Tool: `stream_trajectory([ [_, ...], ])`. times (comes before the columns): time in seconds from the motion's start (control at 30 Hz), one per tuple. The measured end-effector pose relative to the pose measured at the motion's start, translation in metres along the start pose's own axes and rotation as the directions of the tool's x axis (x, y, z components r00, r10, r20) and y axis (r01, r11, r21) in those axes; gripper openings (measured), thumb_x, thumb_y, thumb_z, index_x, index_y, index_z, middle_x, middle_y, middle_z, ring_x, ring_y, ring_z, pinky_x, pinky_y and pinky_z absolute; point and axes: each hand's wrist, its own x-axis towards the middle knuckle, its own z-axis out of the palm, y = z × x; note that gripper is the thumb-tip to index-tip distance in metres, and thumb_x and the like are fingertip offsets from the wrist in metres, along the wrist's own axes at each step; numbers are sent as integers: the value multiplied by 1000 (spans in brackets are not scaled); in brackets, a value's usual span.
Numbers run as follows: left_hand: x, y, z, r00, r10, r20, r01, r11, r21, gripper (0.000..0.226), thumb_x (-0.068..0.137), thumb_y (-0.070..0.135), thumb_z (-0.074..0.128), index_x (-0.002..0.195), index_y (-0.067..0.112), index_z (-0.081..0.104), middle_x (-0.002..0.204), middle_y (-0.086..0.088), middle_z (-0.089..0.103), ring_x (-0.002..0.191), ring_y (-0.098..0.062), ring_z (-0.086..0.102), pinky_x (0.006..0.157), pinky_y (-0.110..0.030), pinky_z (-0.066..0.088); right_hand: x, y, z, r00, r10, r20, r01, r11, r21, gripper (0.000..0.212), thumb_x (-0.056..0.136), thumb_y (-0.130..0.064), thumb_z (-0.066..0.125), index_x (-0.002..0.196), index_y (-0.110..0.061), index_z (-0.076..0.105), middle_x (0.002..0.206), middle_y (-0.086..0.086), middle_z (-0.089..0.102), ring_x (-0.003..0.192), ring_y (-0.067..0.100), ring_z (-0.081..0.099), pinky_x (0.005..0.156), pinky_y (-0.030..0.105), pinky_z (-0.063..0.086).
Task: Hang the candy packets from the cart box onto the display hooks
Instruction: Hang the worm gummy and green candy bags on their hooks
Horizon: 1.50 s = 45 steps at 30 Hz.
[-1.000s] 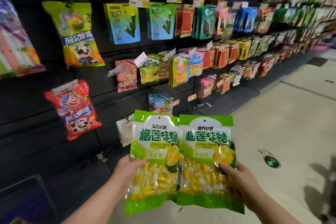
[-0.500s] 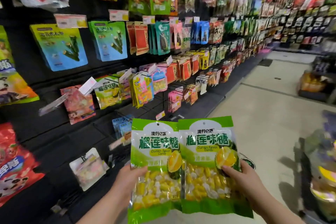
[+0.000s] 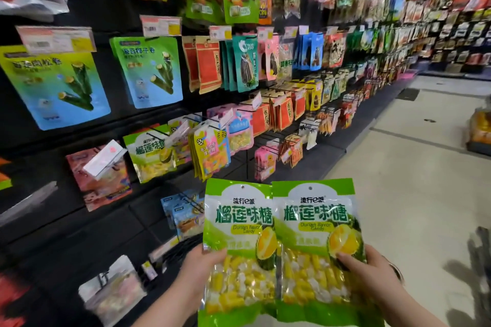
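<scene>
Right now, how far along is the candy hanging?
Done: one matching hung packet is already on the display wall. In hand: the left hand grips the left packet, the right hand the right packet, side by side. Left: both need hanging; the cart box is out of view, so remaining stock is unknown.

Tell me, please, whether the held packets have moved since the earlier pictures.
Yes: the packets have risen. Their tops now reach level with the bottom of the hanging durian packet, having sat well below it; the camera swung too.

Green-and-white candy packets (image 3: 279, 244), yellow sweets
</scene>
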Motion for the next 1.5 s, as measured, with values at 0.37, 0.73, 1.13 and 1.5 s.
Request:
stream_trajectory([
  [0.37, 51, 10, 23, 970, 51, -237, -76, 992, -100, 24, 83, 1, 69, 104, 11, 63, 108, -11, 68, 106, -30, 60, 105, -45, 39, 141, -30, 33, 941, 20, 337, 10, 996, -88, 26, 81, -14, 73, 105, -9, 63, 96, 12, 71, 88, 28, 68, 83, 45, 54],
  [0.73, 46, 11, 76, 850, 31, -526, -170, 961, -219, 26, 75, 7, 76, 92, 20, 62, 99, -7, 69, 97, -26, 62, 99, -43, 43, 248, -69, 59, 767, -31, 641, 174, 972, -161, 17, 84, -13, 69, 98, -19, 62, 94, 6, 71, 90, 26, 67, 87, 41, 53],
  [1.13, 54, -1, 10, 710, -79, -700, -170, 945, -279, 48, 68, 11, 79, 113, 1, 64, 107, -17, 71, 101, -33, 65, 91, -43, 49, 258, -83, 169, 605, -5, 796, 215, 964, -157, 13, 84, -17, 69, 97, -16, 67, 93, 9, 75, 91, 31, 69, 90, 50, 53],
  [1.5, 80, 4, -64, 679, -56, -732, -188, 951, -246, 10, 85, 2, 66, 95, 0, 67, 95, -19, 70, 91, -34, 64, 79, -39, 47, 253, -93, 266, 565, 5, 825, 141, 985, -102, 24, 88, -21, 66, 112, -18, 60, 103, 8, 72, 94, 29, 69, 88, 53, 54],
])
